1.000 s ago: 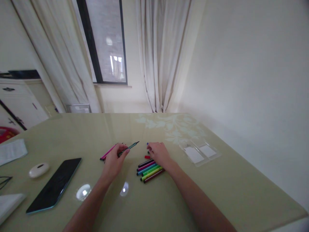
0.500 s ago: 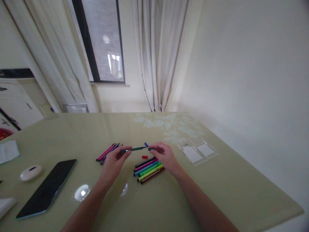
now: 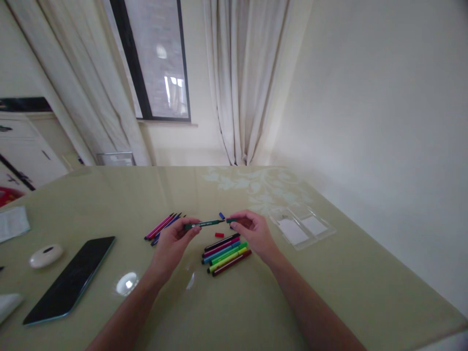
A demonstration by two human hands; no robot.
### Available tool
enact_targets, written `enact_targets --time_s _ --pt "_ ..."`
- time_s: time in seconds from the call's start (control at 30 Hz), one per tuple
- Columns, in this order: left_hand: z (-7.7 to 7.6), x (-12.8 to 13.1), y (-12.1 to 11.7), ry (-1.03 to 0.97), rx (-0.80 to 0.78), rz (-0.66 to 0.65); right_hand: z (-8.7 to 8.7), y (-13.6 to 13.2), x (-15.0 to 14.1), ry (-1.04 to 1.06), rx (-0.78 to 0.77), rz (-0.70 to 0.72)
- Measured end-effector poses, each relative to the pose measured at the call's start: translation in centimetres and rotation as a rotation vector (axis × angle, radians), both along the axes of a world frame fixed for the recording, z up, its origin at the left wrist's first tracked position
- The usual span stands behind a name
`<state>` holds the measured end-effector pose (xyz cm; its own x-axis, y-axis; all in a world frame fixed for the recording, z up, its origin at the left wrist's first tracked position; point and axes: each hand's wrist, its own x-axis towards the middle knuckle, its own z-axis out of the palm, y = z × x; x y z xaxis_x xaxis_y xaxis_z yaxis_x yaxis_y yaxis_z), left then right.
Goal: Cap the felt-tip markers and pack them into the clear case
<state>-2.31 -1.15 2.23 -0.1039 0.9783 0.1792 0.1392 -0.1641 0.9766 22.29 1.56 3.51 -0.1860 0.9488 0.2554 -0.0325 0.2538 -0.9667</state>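
My left hand [image 3: 175,243] is closed on a dark green felt-tip pen [image 3: 208,224], its bare tip pointing right. Facing that tip, my right hand [image 3: 254,231] pinches a dark green pen cap [image 3: 231,221]; a small gap shows between tip and cap. Below the hands lies a row of several capped felt-tip pens [image 3: 226,256] in black, magenta, blue, green, yellow and dark red. Beside my left hand rest several uncapped pens [image 3: 161,226], partly hidden by it. A red cap [image 3: 219,235] and a blue cap [image 3: 222,215] lie loose on the table.
To the right is a clear plastic case [image 3: 302,226] with white inserts. A dark tablet [image 3: 71,280] and a white rounded object [image 3: 46,256] lie at the left on the glossy table [image 3: 329,302]. Behind the table stand curtains [image 3: 244,83] and a window.
The view has shifted slightly. The pen has turned a little in my left hand, so white lettering now shows on its barrel. Pen and cap remain apart.
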Motion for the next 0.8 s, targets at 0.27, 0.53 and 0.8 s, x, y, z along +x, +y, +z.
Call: enact_targets --time_s 0.27,0.53,0.8 --pt "0.64 0.10 -0.24 -0.071 0.015 0.026 0.05 -0.17 0.41 0.216 -0.115 0.092" --pt "0.75 0.35 -0.38 -0.107 0.007 0.013 0.02 0.24 0.62 0.229 -0.094 0.040" --pt "0.74 0.50 -0.39 -0.104 -0.008 -0.001 0.46 0.08 0.66 0.205 -0.103 0.043"
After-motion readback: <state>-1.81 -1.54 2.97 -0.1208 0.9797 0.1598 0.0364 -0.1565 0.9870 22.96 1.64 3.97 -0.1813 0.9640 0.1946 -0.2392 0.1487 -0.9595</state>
